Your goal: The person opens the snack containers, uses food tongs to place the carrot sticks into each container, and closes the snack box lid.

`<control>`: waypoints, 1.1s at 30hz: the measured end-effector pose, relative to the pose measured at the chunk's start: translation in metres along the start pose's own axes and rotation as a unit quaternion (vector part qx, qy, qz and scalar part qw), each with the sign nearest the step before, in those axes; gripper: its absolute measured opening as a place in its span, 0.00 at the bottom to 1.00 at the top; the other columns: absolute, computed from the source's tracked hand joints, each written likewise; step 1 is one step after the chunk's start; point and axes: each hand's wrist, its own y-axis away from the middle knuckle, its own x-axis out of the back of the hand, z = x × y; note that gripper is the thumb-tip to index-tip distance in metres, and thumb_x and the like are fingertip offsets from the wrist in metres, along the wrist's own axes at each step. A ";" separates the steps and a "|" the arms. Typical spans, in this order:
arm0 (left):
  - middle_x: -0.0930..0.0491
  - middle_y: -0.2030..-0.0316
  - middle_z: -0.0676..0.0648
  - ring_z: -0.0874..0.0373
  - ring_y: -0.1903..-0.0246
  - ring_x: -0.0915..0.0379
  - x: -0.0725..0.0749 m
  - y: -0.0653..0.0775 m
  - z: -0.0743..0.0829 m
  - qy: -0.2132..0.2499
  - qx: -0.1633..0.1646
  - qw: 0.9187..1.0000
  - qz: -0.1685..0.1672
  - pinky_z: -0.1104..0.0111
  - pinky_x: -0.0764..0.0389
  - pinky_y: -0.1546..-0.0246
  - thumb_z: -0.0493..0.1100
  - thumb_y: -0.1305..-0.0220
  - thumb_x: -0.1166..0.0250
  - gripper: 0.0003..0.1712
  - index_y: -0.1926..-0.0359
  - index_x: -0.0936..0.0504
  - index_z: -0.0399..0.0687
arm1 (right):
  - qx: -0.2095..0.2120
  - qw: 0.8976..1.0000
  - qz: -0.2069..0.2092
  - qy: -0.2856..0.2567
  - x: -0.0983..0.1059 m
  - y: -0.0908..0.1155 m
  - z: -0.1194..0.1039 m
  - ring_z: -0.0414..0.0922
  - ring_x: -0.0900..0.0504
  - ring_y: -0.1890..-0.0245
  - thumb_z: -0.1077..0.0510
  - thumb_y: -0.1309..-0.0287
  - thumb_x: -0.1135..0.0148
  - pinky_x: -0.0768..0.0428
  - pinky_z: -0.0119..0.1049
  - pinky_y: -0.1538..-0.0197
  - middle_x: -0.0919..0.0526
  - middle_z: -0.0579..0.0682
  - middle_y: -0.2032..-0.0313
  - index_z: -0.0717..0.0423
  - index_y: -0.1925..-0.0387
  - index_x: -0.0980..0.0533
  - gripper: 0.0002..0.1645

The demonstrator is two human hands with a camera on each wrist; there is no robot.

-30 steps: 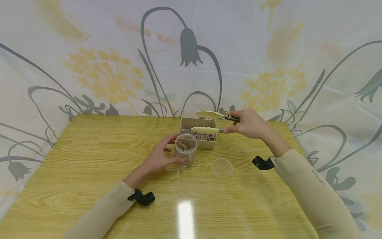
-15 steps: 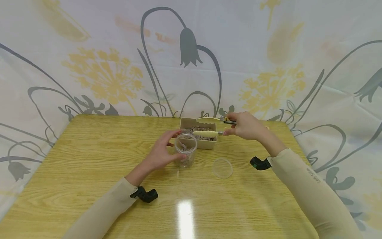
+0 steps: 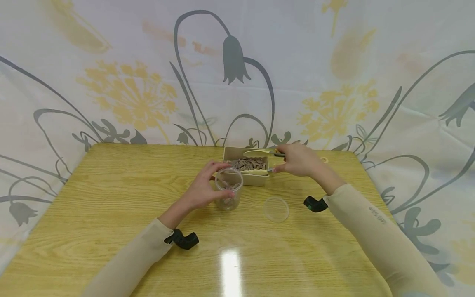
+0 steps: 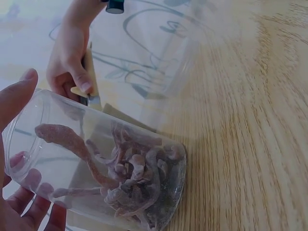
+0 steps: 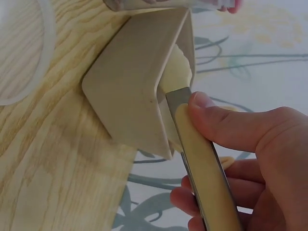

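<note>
My left hand [image 3: 203, 189] grips a clear plastic jar [image 3: 229, 203] that stands upright, thumb on the near side and fingers round the far side. Brownish, twisted strips [image 4: 139, 178] lie in the jar's bottom, one reaching up toward its mouth. Just behind it is a beige rectangular box [image 3: 250, 180] holding a heap of similar grey-brown strips [image 3: 250, 163]. My right hand [image 3: 298, 160] holds yellow-tipped tongs [image 5: 204, 163] from the box's right side. Their spread tips reach into the box, over or among the strips; contact is hard to tell.
A round translucent lid [image 3: 276, 209] lies flat on the wood-grain table [image 3: 111, 214], right of the jar. Behind the table's back edge hangs a flower-print cloth [image 3: 297, 62]. A small pale ring [image 3: 324, 160] shows past my right wrist.
My right hand has moved left and nearer, lowering the tongs into the box with their tips still apart. The jar has shifted very slightly left in my left hand.
</note>
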 end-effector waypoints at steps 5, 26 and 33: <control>0.28 0.42 0.47 0.48 0.43 0.32 0.000 0.000 0.000 0.020 0.001 1.000 -0.003 0.49 0.25 0.45 0.47 0.50 0.20 0.42 0.34 0.26 0.53 | 0.005 1.000 -0.015 0.009 -0.002 -0.004 -0.003 0.50 0.17 0.60 0.41 0.44 0.27 0.20 0.52 0.51 0.17 0.59 0.48 0.64 0.33 0.30 0.46; 0.29 0.37 0.45 0.46 0.40 0.33 -0.001 0.001 -0.003 0.097 0.021 0.995 -0.005 0.40 0.30 0.41 0.42 0.49 0.21 0.42 0.32 0.28 0.48 | 0.017 1.000 0.000 0.021 -0.011 -0.009 -0.013 0.54 0.15 0.59 0.42 0.42 0.29 0.18 0.51 0.55 0.16 0.59 0.48 0.60 0.37 0.25 0.39; 0.29 0.39 0.45 0.45 0.40 0.32 -0.003 0.001 -0.005 0.104 0.017 0.994 -0.006 0.40 0.30 0.41 0.40 0.48 0.22 0.42 0.32 0.28 0.48 | 0.003 1.000 -0.007 0.028 -0.008 -0.006 -0.012 0.59 0.17 0.51 0.41 0.42 0.30 0.21 0.56 0.46 0.20 0.60 0.43 0.62 0.33 0.30 0.43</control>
